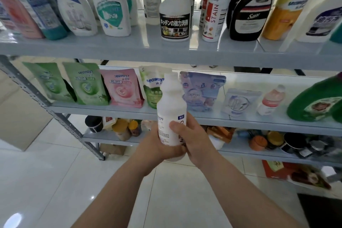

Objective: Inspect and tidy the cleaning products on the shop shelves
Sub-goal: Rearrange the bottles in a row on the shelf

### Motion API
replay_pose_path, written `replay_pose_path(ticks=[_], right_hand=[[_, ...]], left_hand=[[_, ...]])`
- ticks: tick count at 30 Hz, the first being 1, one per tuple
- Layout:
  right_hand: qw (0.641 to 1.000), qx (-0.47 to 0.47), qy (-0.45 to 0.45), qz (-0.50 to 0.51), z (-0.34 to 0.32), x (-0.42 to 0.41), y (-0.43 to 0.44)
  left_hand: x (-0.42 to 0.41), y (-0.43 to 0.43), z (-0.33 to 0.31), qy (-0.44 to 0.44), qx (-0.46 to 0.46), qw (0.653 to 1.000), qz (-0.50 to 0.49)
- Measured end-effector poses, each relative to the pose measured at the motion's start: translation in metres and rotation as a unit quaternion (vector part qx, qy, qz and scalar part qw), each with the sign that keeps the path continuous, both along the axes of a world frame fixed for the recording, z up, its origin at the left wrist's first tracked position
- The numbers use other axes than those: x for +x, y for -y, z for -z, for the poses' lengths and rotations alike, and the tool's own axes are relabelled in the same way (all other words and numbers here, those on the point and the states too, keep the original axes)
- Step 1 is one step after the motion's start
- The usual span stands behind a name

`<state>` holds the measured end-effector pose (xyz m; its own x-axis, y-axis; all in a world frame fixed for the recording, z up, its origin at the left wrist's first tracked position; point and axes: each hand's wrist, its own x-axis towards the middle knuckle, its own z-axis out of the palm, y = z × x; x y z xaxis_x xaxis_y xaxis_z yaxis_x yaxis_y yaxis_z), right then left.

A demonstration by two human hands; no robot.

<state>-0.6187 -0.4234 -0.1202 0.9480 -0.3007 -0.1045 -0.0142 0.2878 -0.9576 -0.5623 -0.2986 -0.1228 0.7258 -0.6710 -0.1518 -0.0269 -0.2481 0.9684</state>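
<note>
**Head view: one bottle under inspection**

We hold the white bottle upright before the middle shelf, left hand cupping its base, right hand wrapped round its label. We judge reshelving not yet done.

Grey metal shelving on a white tiled floor.
Three pale grey boards are seen across the frame, carried at the left by a perforated upright. A bright glare is reflected in the glossy tiles at lower left; a dark patch is seen at lower right.
</note>
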Motion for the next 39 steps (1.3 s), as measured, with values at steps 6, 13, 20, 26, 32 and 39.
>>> replay_pose_path(ticks=[6, 13, 20, 26, 32, 39], right_hand=[[0.984, -0.175, 0.009, -0.019, -0.019, 0.014, -0.008], [0.898, -0.429, 0.029, 0.092, -0.066, 0.061, -0.025], [0.747, -0.652, -0.07, 0.11, -0.09, 0.09, -0.048], [0.691, -0.71, 0.085, 0.107, -0.107, 0.103, -0.082], [0.686, -0.724, 0.048, 0.048, -0.11, 0.124, -0.108], [0.72, -0.677, -0.135, 0.074, -0.113, 0.14, -0.129]], left_hand=[[0.012, -0.029, 0.013, 0.063, 0.035, 0.992, -0.108], [0.066, -0.081, 0.011, 0.267, 0.117, 0.944, -0.154], [0.114, -0.128, -0.005, 0.431, 0.174, 0.879, -0.104], [0.126, -0.166, -0.025, 0.197, 0.133, 0.969, 0.072], [0.13, -0.189, -0.018, 0.168, 0.117, 0.976, 0.072], [0.134, -0.195, -0.011, 0.248, 0.135, 0.958, -0.047]])
